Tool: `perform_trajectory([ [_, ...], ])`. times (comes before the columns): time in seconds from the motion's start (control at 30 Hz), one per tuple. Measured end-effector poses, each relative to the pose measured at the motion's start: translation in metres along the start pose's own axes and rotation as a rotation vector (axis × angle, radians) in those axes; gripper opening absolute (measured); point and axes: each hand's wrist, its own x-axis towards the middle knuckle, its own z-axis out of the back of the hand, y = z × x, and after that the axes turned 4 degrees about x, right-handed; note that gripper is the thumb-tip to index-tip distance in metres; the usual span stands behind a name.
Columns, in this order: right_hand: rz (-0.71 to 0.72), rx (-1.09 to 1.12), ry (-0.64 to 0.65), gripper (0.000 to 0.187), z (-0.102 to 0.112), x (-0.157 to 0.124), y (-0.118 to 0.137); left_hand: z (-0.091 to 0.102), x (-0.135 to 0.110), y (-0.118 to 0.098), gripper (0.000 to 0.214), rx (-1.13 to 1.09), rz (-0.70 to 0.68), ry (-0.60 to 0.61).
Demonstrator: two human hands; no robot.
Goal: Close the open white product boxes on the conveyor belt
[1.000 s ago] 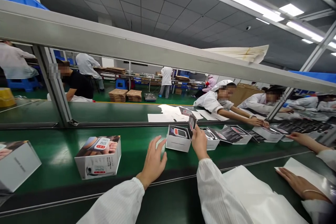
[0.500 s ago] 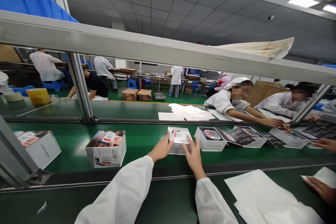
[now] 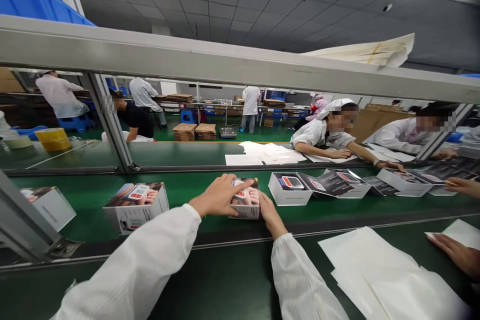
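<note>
My left hand (image 3: 218, 195) lies across the top of a closed white retail box (image 3: 247, 199), which is printed with a photo of an arm and a white blood pressure monitor. My right hand (image 3: 269, 215) presses against the box's near right side, with its fingertips partly hidden. Just left of my left hand stands a similar closed box (image 3: 135, 207). To the right of my right hand is an open white box (image 3: 287, 189) with a monitor inside.
The green conveyor belt (image 3: 86, 201) carries more open boxes (image 3: 333, 183) toward the right. Loose white sheets (image 3: 369, 272) lie on the near bench under a co-worker's hand (image 3: 455, 255). A grey metal rail (image 3: 210, 62) crosses above, with co-workers beyond it.
The box has gone from open, with its lid raised, to shut. It has turned from its barcode side to its photo side and shifted left, with both my hands still on it.
</note>
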Motion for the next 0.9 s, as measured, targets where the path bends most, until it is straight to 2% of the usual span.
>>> perform_trajectory([
  [0.07,-0.036,-0.137,-0.061,0.054,0.017,-0.002,0.005,0.01,-0.005,0.01,0.106,-0.038,0.047,0.088],
  [0.1,-0.044,-0.214,-0.161,0.052,0.03,-0.002,0.007,0.013,-0.009,0.016,0.105,-0.057,0.076,0.115],
  [0.17,-0.03,-0.343,-0.493,0.047,0.061,0.002,0.006,0.015,-0.018,0.027,0.103,-0.101,0.125,0.166],
  [0.23,-0.072,-0.389,-0.792,0.044,0.091,0.01,-0.001,0.017,-0.025,0.038,0.102,-0.142,0.145,0.228],
  [0.27,-0.13,-0.364,-0.879,0.046,0.103,0.016,-0.005,0.018,-0.027,0.042,0.102,-0.151,0.144,0.257],
  [0.3,-0.194,-0.301,-0.906,0.048,0.112,0.023,-0.01,0.019,-0.03,0.047,0.103,-0.152,0.141,0.279],
  [0.33,-0.245,-0.213,-0.878,0.051,0.118,0.029,-0.014,0.02,-0.032,0.05,0.103,-0.147,0.14,0.292],
  [0.4,-0.272,-0.037,-0.74,0.053,0.122,0.042,-0.019,0.022,-0.036,0.056,0.102,-0.133,0.138,0.297],
  [0.47,-0.214,0.052,-0.63,0.052,0.117,0.052,-0.02,0.024,-0.041,0.058,0.1,-0.096,0.148,0.287],
  [0.53,-0.153,0.066,-0.605,0.053,0.11,0.057,-0.017,0.026,-0.044,0.053,0.097,-0.031,0.163,0.23],
  [0.63,-0.027,0.029,-0.52,0.056,0.1,0.053,-0.011,0.032,-0.042,0.028,0.081,0.04,0.137,0.041],
  [0.73,0.111,-0.132,-0.286,0.058,0.093,0.038,-0.008,0.031,-0.022,-0.011,0.066,0.008,0.079,-0.142],
  [0.8,0.133,-0.259,-0.151,0.058,0.09,0.029,-0.008,0.019,0.001,-0.031,0.064,-0.064,0.075,-0.187],
  [0.9,0.099,-0.319,-0.037,0.057,0.085,0.02,-0.011,-0.02,0.037,-0.044,0.072,-0.249,0.192,-0.11],
])
